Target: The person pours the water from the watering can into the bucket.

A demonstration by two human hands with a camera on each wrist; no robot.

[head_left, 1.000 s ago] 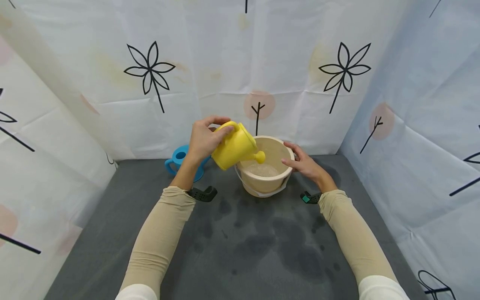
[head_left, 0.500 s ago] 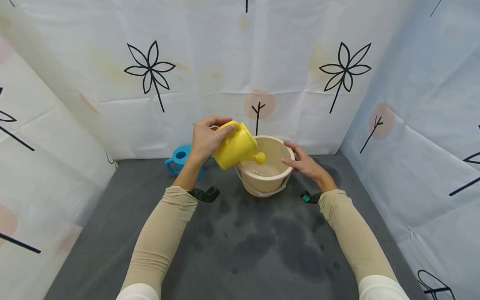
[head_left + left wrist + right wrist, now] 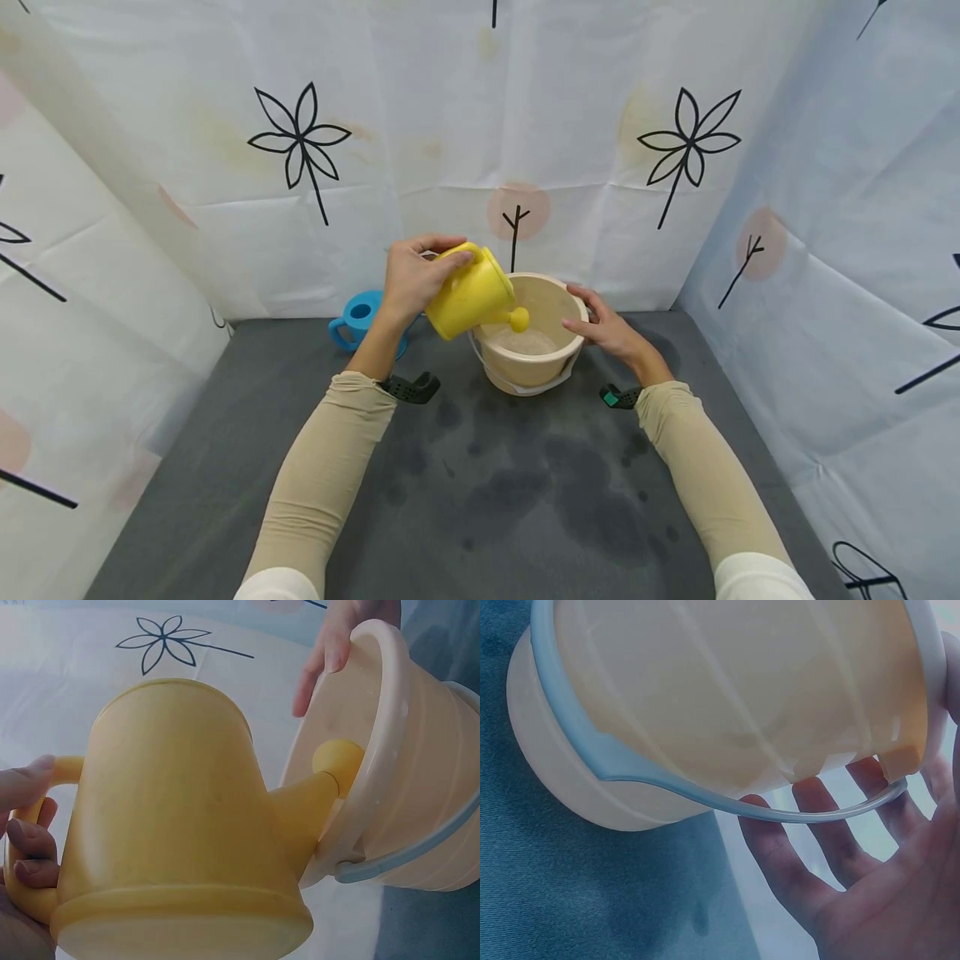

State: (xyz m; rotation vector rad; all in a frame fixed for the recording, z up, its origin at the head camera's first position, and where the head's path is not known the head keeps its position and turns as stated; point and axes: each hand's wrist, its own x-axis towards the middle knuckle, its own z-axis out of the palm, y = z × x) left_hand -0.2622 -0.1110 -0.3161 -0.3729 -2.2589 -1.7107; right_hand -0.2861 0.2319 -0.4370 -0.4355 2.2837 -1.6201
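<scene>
My left hand (image 3: 411, 279) grips the handle of a yellow watering can (image 3: 471, 293), its fingers curled round it in the left wrist view. The can tilts to the right, with its round spout head (image 3: 519, 319) inside the mouth of a cream bucket (image 3: 525, 367). Rippled liquid (image 3: 531, 342) shows at the bottom of the bucket. At the bucket's right rim, my right hand (image 3: 609, 329) holds on with thumb and fingers. Several of its fingers (image 3: 825, 832) lie along the outer wall near the pale bail handle (image 3: 727, 806) in the right wrist view.
A blue watering can (image 3: 356, 315) stands behind my left forearm, partly hidden. Dark wet patches (image 3: 592, 492) mark the grey tabletop (image 3: 360, 517) in front of the bucket. A white patterned cloth wall (image 3: 442, 167) rises right behind the table, with more cloth at both sides.
The left hand and yellow can have shifted very slightly to the right over the past second. The liquid's surface pattern in the bucket has changed. The right hand stays at the rim.
</scene>
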